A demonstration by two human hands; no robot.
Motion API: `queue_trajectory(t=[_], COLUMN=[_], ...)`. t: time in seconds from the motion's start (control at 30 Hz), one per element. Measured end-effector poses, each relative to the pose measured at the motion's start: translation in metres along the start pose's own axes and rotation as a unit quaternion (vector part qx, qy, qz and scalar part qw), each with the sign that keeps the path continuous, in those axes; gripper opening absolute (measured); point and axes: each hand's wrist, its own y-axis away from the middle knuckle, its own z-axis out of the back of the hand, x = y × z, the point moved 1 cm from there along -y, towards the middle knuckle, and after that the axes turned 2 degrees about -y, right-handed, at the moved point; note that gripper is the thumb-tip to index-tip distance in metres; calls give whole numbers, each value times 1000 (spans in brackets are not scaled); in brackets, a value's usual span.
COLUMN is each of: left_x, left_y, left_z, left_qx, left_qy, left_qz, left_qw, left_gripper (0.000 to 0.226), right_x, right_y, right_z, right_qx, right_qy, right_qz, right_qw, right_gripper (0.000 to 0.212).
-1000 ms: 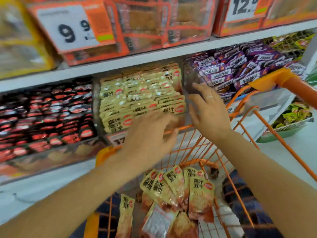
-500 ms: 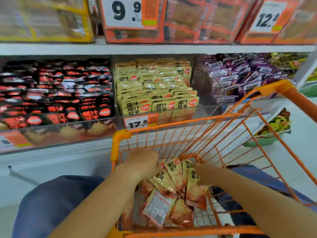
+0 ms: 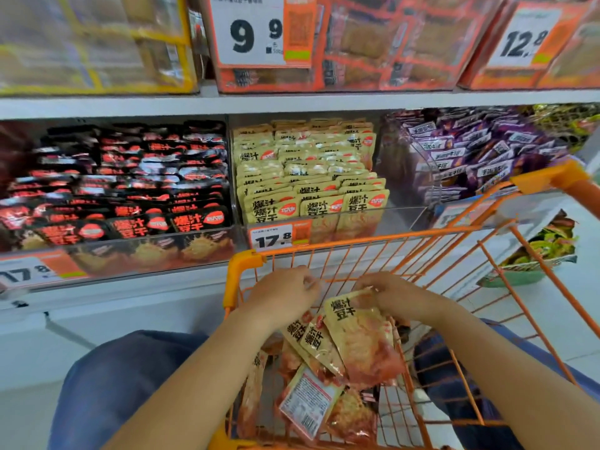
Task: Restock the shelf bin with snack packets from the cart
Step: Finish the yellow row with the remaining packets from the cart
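In the cart: an orange wire shopping cart (image 3: 383, 237) stands against the shelf, its far rim just below the middle bin; a loose heap of tan-and-red foil snack packets (image 3: 319, 349) lies in its basket.
Right hand: the right hand (image 3: 391, 295) pinches the top edge of one tan foil snack packet with black characters (image 3: 360, 339), fingers curled over the edge; the packet hangs tilted, its lower end touching the heap.
Left hand: the left hand (image 3: 282, 295) is inside the cart beside the right one, fingers curled inward above the heap; I cannot tell whether it holds a packet.
Shelf bin: the clear plastic middle shelf bin (image 3: 324, 219) holds rows of matching tan packets (image 3: 308, 177) standing upright, front row pressed against the clear front wall.
Price tag: a white-and-orange tag reading 17.8 (image 3: 279, 238) sits on the bin's front, left of centre.
Left neighbour: a bin of black-and-red packets (image 3: 130, 190), touching the middle bin's left wall.
Right neighbour: a bin of purple packets (image 3: 470, 151), partly behind the cart's orange corner.
Upper shelf: orange-framed clear boxes (image 3: 373, 43) with white tags reading 9.9 (image 3: 250, 30) and 12.8 (image 3: 522, 40); a yellow-framed box (image 3: 97, 43) at far left.
Below: blue trouser legs (image 3: 123, 384) on either side of the cart.
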Motion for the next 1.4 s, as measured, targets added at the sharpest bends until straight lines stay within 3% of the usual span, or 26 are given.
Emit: queue_trajectory(t=[0.17,0.23,0.33,0.5,0.63,0.77,0.87,0.93,0.97,1.03,1.1,1.23,1.33,1.4], left_x=[-10,-16,-19,-25,-28,-35,-43,-50,-53,-57,-68,-90,-102,-109], left_y=[8,11,11,18,27,26,22,15,8,-12,-32,-89,-137,-164], left_z=[3,5,7,16,25,39,58,71,77,82,86,93,100,106], left_qx=[-14,1,15,22,44,-15,-100,-157,-177,-197,-202,-233,-302,-341], left_qy=[147,213,281,300,323,299,352,435,475,528,535,507,436,389], left_qz=[7,-9,-4,-51,-51,-62,-72,-54,-35,-6,6,7,25,27], left_qw=[989,977,960,952,944,952,928,885,861,826,820,830,847,855], left_gripper=[60,58,57,32,27,19,8,1,4,12,17,7,41,32], right_x=[21,25,30,36,47,63,65,64,63,57,47,30,31,32], right_y=[14,18,21,22,26,31,30,24,17,-4,-21,-29,-29,-28], right_z=[5,5,3,-5,-10,0,29,57,71,94,103,99,100,100], right_qx=[-78,-105,-123,-129,-170,-226,-397,-514,-531,-488,-432,-426,-425,-420], right_qy=[-48,-70,-84,-104,-67,-66,-38,101,176,305,371,346,333,325], right_qz=[70,89,117,152,172,177,197,162,134,69,2,-5,7,0], right_qw=[993,988,982,974,968,956,896,836,818,815,822,836,842,847], right_gripper=[23,30,23,26,34,53,54,31,25,46,62,68,64,61])
